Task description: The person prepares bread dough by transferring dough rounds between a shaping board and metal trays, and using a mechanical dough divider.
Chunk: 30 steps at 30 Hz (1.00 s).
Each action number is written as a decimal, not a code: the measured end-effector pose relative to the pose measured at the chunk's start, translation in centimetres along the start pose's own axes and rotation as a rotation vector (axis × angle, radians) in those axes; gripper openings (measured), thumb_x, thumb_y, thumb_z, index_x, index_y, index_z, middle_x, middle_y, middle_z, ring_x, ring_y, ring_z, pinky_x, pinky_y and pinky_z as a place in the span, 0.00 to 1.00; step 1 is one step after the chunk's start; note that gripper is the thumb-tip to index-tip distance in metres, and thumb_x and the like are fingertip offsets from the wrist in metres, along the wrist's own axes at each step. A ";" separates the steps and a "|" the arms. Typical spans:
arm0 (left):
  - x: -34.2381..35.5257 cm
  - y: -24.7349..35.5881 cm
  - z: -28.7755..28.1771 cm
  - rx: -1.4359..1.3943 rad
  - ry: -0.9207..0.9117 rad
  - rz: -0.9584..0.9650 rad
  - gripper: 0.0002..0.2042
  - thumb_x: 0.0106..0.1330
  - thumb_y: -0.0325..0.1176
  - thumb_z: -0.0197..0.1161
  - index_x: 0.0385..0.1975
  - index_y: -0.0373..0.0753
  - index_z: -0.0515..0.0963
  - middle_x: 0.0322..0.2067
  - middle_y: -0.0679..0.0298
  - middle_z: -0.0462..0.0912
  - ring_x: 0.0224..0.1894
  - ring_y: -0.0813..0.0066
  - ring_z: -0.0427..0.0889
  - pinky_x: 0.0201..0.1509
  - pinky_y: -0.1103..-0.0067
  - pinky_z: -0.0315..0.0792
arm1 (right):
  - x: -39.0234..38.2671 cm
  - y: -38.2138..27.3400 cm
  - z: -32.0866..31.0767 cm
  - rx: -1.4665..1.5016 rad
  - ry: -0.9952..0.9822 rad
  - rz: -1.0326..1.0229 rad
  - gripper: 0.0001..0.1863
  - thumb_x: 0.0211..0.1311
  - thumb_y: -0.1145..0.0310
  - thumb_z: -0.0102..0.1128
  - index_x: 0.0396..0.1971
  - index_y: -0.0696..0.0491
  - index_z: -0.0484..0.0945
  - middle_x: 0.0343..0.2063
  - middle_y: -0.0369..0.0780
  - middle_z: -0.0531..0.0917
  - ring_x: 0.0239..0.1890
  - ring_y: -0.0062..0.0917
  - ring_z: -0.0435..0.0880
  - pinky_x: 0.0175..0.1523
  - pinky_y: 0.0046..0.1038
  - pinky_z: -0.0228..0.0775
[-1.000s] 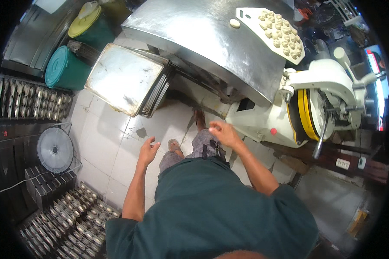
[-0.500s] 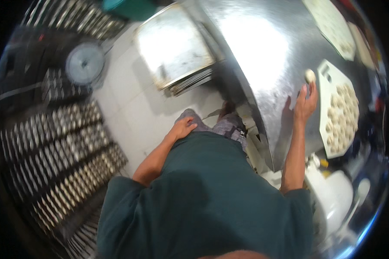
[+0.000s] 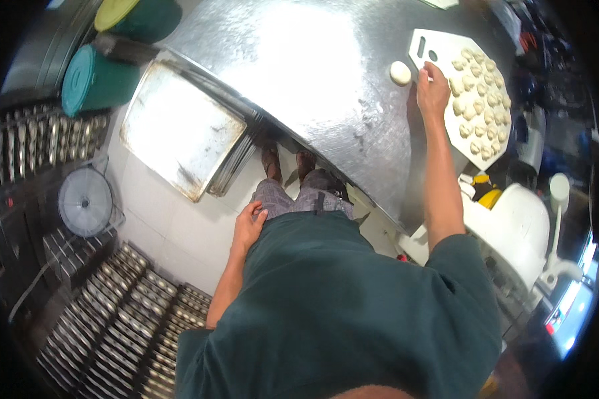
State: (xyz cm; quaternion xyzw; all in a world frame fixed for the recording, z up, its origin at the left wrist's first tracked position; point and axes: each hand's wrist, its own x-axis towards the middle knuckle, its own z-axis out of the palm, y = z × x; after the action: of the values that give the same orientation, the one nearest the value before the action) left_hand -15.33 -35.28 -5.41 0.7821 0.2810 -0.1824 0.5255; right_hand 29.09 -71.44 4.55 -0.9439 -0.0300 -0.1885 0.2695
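Observation:
A round, pale dough ball (image 3: 400,74) rests on the steel table beside a white board with cut-out holes (image 3: 456,143). Rows of small dough pieces (image 3: 478,106) cover much of that board. My right hand (image 3: 434,93) is at the board's left edge, apart from the ball, its fingers curled in. Something white shows between thumb and fingers, but I cannot tell whether it is the board's edge or a bit of dough. Down by my thigh hangs my left hand (image 3: 249,223), empty, with loosely bent fingers apart.
The steel table (image 3: 373,153) runs along my right front. Stacked metal trays (image 3: 180,126) stand on the floor ahead-left, near a green lidded bin (image 3: 80,80) and a round fan (image 3: 85,201). Racks of metal moulds (image 3: 113,312) lie lower left. A white machine (image 3: 512,219) stands by my right arm.
My right hand was by the dough ball; it is now at the board's edge, with the ball left on the table. The view has turned, and my left hand stays at my thigh.

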 end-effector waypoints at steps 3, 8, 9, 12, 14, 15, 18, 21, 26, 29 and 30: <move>1.8 6.6 -3.3 0.062 0.017 0.314 0.14 0.66 0.31 0.66 0.49 0.34 0.80 0.42 0.52 0.85 0.44 0.60 0.85 0.50 0.70 0.77 | 1.9 1.2 0.5 -0.134 -0.172 0.020 0.20 0.63 0.63 0.61 0.52 0.55 0.82 0.45 0.52 0.85 0.48 0.50 0.83 0.57 0.44 0.73; 8.8 20.5 -4.3 0.058 0.027 0.803 0.09 0.64 0.28 0.67 0.42 0.35 0.82 0.38 0.54 0.84 0.41 0.57 0.84 0.47 0.70 0.76 | 4.5 0.7 2.6 -0.130 -0.178 0.086 0.19 0.60 0.60 0.61 0.48 0.53 0.83 0.44 0.53 0.84 0.49 0.50 0.82 0.55 0.45 0.73; 10.7 23.8 -3.5 0.158 -0.005 0.800 0.10 0.64 0.30 0.67 0.43 0.35 0.82 0.40 0.53 0.85 0.43 0.54 0.83 0.49 0.69 0.76 | 4.4 0.5 3.0 -0.122 -0.185 0.114 0.19 0.59 0.60 0.61 0.47 0.53 0.83 0.43 0.54 0.84 0.49 0.50 0.82 0.54 0.46 0.74; 17.6 33.0 3.1 0.279 -0.042 0.901 0.16 0.68 0.38 0.63 0.47 0.31 0.80 0.42 0.47 0.84 0.46 0.53 0.84 0.51 0.67 0.76 | 5.4 0.1 2.7 -0.143 -0.192 0.147 0.17 0.59 0.59 0.61 0.43 0.53 0.84 0.40 0.55 0.84 0.47 0.51 0.82 0.53 0.46 0.74; 22.5 38.5 8.6 0.372 -0.168 0.818 0.21 0.66 0.43 0.64 0.48 0.30 0.79 0.43 0.44 0.83 0.49 0.50 0.81 0.53 0.65 0.75 | 5.9 0.9 2.5 -0.078 -0.161 0.132 0.15 0.59 0.57 0.63 0.38 0.53 0.85 0.39 0.53 0.84 0.44 0.51 0.83 0.52 0.46 0.74; 24.3 40.0 10.6 0.453 -0.246 0.762 0.23 0.64 0.46 0.66 0.48 0.31 0.79 0.45 0.42 0.82 0.53 0.49 0.79 0.56 0.63 0.74 | 6.1 0.6 2.5 -0.055 -0.205 0.157 0.15 0.59 0.56 0.64 0.36 0.53 0.85 0.38 0.53 0.85 0.43 0.51 0.83 0.52 0.46 0.74; 25.2 41.7 14.8 0.546 -0.073 0.820 0.22 0.61 0.46 0.69 0.42 0.32 0.79 0.42 0.39 0.81 0.51 0.52 0.80 0.55 0.60 0.73 | 6.1 0.6 2.2 0.068 -0.199 0.244 0.17 0.58 0.54 0.63 0.34 0.54 0.85 0.39 0.53 0.85 0.44 0.52 0.83 0.51 0.45 0.75; 25.6 42.1 14.8 0.541 -0.146 0.768 0.21 0.59 0.43 0.73 0.41 0.32 0.77 0.40 0.40 0.82 0.46 0.55 0.83 0.51 0.61 0.75 | 6.5 -0.4 2.2 0.005 -0.252 0.270 0.18 0.57 0.55 0.63 0.39 0.55 0.83 0.39 0.55 0.84 0.45 0.52 0.83 0.51 0.47 0.76; 21.6 39.9 12.5 0.174 -0.229 0.670 0.26 0.59 0.40 0.75 0.51 0.32 0.74 0.40 0.47 0.82 0.37 0.62 0.86 0.38 0.71 0.80 | 6.7 -0.2 3.4 -0.098 -0.246 0.294 0.19 0.56 0.60 0.65 0.42 0.58 0.79 0.37 0.55 0.84 0.45 0.51 0.83 0.52 0.49 0.76; 17.6 38.1 8.5 -0.134 -0.365 0.399 0.21 0.58 0.36 0.76 0.47 0.31 0.79 0.39 0.59 0.84 0.38 0.75 0.84 0.39 0.78 0.81 | 4.2 -3.6 2.0 -0.088 -0.278 0.222 0.17 0.57 0.60 0.66 0.38 0.57 0.78 0.36 0.53 0.83 0.42 0.50 0.82 0.49 0.48 0.76; 16.7 36.5 7.5 -0.169 -0.366 0.388 0.20 0.59 0.35 0.75 0.47 0.31 0.79 0.40 0.59 0.85 0.39 0.75 0.84 0.41 0.77 0.80 | 3.1 -4.0 2.0 -0.084 -0.277 0.175 0.16 0.57 0.60 0.66 0.37 0.57 0.78 0.35 0.52 0.83 0.41 0.50 0.82 0.47 0.48 0.75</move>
State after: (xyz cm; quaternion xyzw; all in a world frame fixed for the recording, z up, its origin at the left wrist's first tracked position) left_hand 20.73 -48.66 8.34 0.7287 0.0404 -0.1926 0.6559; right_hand 32.00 -67.16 6.09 -0.9703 0.0235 -0.0335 0.2384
